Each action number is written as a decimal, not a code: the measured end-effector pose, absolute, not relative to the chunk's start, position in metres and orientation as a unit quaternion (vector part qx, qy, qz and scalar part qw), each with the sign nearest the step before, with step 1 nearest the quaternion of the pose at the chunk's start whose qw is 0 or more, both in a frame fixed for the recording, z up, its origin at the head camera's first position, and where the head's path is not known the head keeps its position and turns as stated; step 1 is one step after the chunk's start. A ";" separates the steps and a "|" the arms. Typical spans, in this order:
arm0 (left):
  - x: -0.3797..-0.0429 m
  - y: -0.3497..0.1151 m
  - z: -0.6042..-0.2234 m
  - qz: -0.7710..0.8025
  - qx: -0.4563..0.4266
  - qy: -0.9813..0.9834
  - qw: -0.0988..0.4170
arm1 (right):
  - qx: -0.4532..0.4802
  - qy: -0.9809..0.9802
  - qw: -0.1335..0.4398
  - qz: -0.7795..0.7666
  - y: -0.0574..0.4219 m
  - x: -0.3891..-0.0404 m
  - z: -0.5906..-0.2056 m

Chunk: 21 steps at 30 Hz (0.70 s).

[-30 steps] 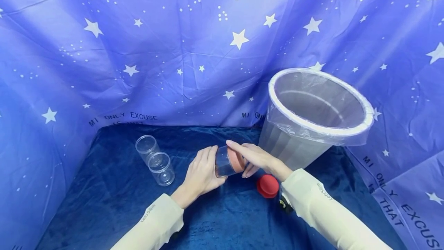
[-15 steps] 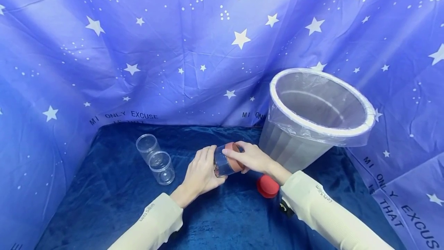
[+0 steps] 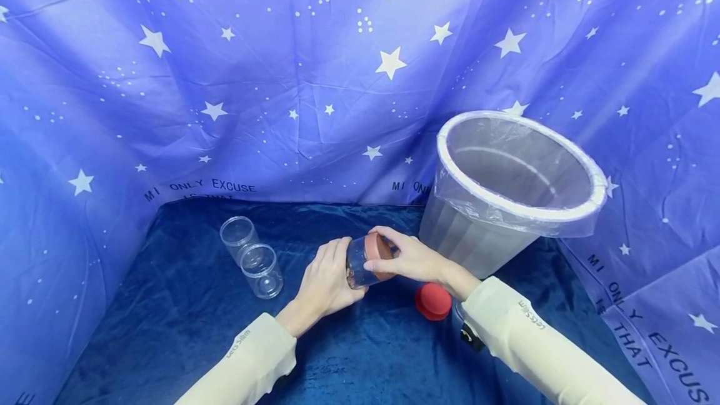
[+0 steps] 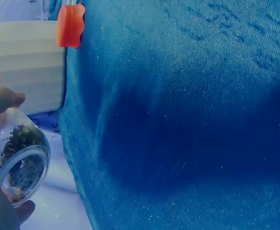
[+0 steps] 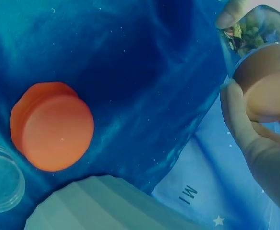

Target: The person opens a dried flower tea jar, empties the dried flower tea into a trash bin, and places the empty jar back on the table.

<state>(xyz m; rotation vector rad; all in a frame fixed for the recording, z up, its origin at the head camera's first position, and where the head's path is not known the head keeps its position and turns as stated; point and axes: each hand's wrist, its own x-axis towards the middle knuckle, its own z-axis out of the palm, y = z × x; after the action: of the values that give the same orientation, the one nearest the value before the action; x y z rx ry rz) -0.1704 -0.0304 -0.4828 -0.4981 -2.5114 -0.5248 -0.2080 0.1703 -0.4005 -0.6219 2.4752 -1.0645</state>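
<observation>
My left hand grips the base of a clear plastic jar, which is tilted on its side with its top toward the right. Dried leafy bits show inside through the jar's bottom in the left wrist view. An orange screw lid covers the jar's top. Around this lid, my right hand curls its fingers and thumb. In the right wrist view, the lid's flat top faces the palm. Just below the right wrist, a red lid-like piece with a wider base lies on the cloth.
Two clear open jars stand at the left. A big grey bin with a plastic liner stands at the right back. Another clear round container sits by the red piece. Starry curtains enclose the blue cloth.
My right hand has shifted its grip around the orange lid, its fingers and thumb changing place on the rim. My left hand and the jar stay nearly where they were.
</observation>
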 end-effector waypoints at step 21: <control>-0.167 -0.034 -0.483 -0.256 -0.156 -0.931 0.206 | -0.326 0.833 0.168 -0.413 0.177 -0.207 -0.405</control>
<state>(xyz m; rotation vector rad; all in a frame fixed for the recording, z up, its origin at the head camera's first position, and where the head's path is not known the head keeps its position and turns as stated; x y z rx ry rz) -0.1665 -0.0337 -0.4829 -0.4351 -2.5951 -0.7137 -0.2071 0.1770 -0.4055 -0.9277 2.3705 -1.1750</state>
